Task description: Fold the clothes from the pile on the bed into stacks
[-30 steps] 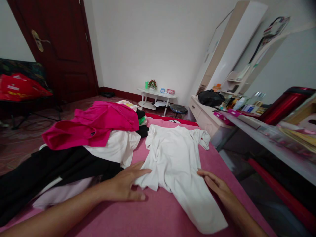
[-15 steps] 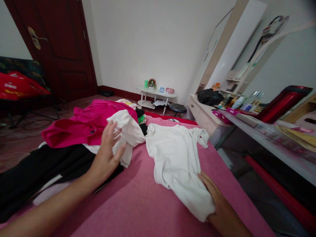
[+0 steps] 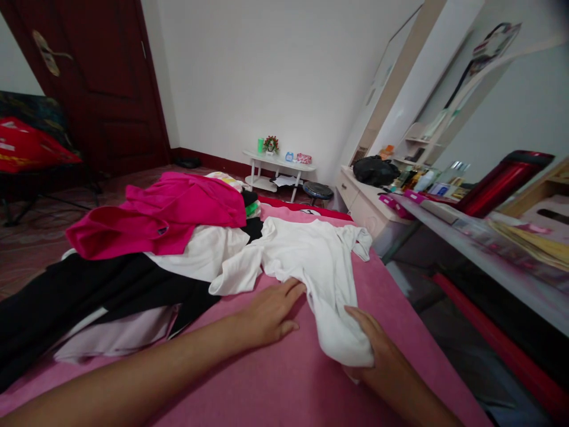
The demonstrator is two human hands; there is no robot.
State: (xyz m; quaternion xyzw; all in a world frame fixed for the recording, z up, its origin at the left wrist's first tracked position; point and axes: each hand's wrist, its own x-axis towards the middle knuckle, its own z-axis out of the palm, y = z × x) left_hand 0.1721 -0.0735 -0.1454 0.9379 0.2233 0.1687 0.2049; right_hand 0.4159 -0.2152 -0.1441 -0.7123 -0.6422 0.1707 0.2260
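Note:
A white T-shirt (image 3: 317, 255) lies spread on the pink bed cover (image 3: 284, 379), its sleeves toward the far end. My right hand (image 3: 377, 353) is closed around its near right hem, which is lifted and bunched. At the shirt's left edge, my left hand (image 3: 269, 314) reaches in with fingers outstretched and thumb apart. Its fingertips meet the cloth; whether they go under a fold I cannot tell. The left sleeve (image 3: 237, 270) points out over the bed beside a clothes pile.
Left of the shirt is a pile with a bright pink garment (image 3: 173, 207), black clothing (image 3: 102, 290) and a pale pink piece (image 3: 120, 338). A cluttered glass-topped table (image 3: 471, 255) borders the bed at right. A low white table (image 3: 278, 160) stands by the far wall.
My left hand has moved right from above the pile to the shirt's edge. The left sleeve has dropped flat onto the bed. My right hand has shifted the hem slightly up and left.

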